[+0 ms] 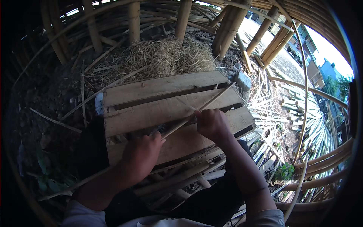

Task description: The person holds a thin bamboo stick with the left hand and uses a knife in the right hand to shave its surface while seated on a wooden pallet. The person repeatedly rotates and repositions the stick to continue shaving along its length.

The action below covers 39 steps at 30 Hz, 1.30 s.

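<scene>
My left hand [141, 153] is closed round a long thin bamboo strip [214, 99]. The strip slants across a low table of wooden planks [151, 89], its far end over the right side and its other end running down past my left forearm. My right hand [212, 125] makes a fist beside the strip, farther along it. From that fist a narrow, pale, pointed blade, seemingly a knife [185, 103], sticks out across the strip; its handle is hidden in my fingers.
A heap of dry shavings [162, 56] lies behind the table, among bamboo posts [134, 22]. A stone block [242, 81] sits at the table's far right corner. Many cut bamboo poles [317, 125] are stacked at the right. Loose strips lie on the ground at the left.
</scene>
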Available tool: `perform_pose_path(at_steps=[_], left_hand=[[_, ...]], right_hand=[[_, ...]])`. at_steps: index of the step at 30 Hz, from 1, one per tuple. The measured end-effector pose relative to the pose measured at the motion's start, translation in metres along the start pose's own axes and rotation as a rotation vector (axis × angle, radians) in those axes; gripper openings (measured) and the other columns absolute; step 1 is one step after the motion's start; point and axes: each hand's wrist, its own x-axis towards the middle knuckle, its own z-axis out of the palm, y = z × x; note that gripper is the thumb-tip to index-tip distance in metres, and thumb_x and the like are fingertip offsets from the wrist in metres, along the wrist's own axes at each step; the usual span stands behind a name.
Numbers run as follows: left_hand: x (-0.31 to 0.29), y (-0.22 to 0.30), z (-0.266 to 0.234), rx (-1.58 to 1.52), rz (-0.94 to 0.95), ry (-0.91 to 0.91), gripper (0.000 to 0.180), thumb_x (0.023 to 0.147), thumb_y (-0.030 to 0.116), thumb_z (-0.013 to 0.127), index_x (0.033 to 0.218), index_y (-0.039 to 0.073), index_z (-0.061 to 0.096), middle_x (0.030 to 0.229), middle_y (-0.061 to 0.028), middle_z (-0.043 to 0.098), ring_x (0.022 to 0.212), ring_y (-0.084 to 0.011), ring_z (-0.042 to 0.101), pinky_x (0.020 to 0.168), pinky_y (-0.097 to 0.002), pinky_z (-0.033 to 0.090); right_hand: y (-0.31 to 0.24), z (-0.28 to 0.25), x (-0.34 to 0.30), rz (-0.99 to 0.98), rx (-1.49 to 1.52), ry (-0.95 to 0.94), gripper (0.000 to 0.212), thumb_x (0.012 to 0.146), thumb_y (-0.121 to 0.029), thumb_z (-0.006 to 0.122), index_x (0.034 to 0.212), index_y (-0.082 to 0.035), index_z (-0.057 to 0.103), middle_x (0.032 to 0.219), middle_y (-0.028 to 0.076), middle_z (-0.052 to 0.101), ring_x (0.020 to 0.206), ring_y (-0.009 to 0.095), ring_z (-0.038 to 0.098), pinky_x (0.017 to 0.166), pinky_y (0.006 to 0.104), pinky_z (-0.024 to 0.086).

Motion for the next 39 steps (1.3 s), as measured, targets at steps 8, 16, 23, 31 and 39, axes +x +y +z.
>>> perform_pose_path(at_steps=[8, 16, 23, 31, 39], left_hand=[[0.005, 0.001, 0.011, 0.065, 0.014, 0.098, 0.028, 0.106, 0.028, 0.055, 0.095, 0.003, 0.058, 0.069, -0.0203, 0.068, 0.067, -0.0378, 0.072, 0.058, -0.046, 0.059], [0.005, 0.002, 0.01, 0.063, 0.027, 0.104, 0.029, 0.106, 0.029, 0.055, 0.092, 0.003, 0.057, 0.067, -0.0189, 0.068, 0.066, -0.0376, 0.072, 0.059, -0.046, 0.06], [0.007, -0.005, 0.021, 0.08, 0.039, 0.151, 0.03, 0.106, 0.03, 0.054, 0.092, 0.004, 0.057, 0.067, -0.0184, 0.068, 0.065, -0.0376, 0.072, 0.058, -0.0451, 0.059], [0.006, -0.002, 0.016, 0.102, 0.013, 0.104, 0.029, 0.106, 0.029, 0.055, 0.093, 0.004, 0.059, 0.069, -0.0177, 0.07, 0.069, -0.0362, 0.074, 0.06, -0.0437, 0.061], [0.001, 0.0, 0.002, 0.107, 0.015, 0.056, 0.029, 0.106, 0.029, 0.054, 0.094, 0.003, 0.061, 0.07, -0.0176, 0.071, 0.071, -0.0349, 0.075, 0.061, -0.0428, 0.062]], right_hand=[[-0.033, 0.012, -0.017, -0.377, 0.226, 0.264, 0.024, 0.087, -0.009, 0.077, 0.081, -0.006, 0.053, 0.058, 0.012, 0.051, 0.046, 0.035, 0.053, 0.041, 0.0457, 0.042], [0.027, 0.003, -0.005, -0.069, -0.146, 0.21, 0.035, 0.097, -0.026, 0.066, 0.069, -0.007, 0.055, 0.053, 0.017, 0.055, 0.048, 0.04, 0.059, 0.043, 0.0482, 0.047], [-0.053, 0.004, -0.028, -0.252, 0.1, 0.132, 0.026, 0.093, -0.02, 0.071, 0.078, -0.009, 0.053, 0.059, 0.012, 0.049, 0.048, 0.037, 0.054, 0.044, 0.0493, 0.042], [-0.027, 0.008, -0.02, -0.101, 0.031, 0.066, 0.035, 0.097, -0.02, 0.067, 0.068, -0.006, 0.052, 0.054, 0.018, 0.051, 0.047, 0.042, 0.055, 0.042, 0.0505, 0.043], [0.03, 0.029, -0.011, -0.185, -0.152, 0.129, 0.038, 0.097, -0.026, 0.067, 0.069, -0.008, 0.05, 0.054, 0.016, 0.049, 0.043, 0.039, 0.052, 0.04, 0.0504, 0.042]])
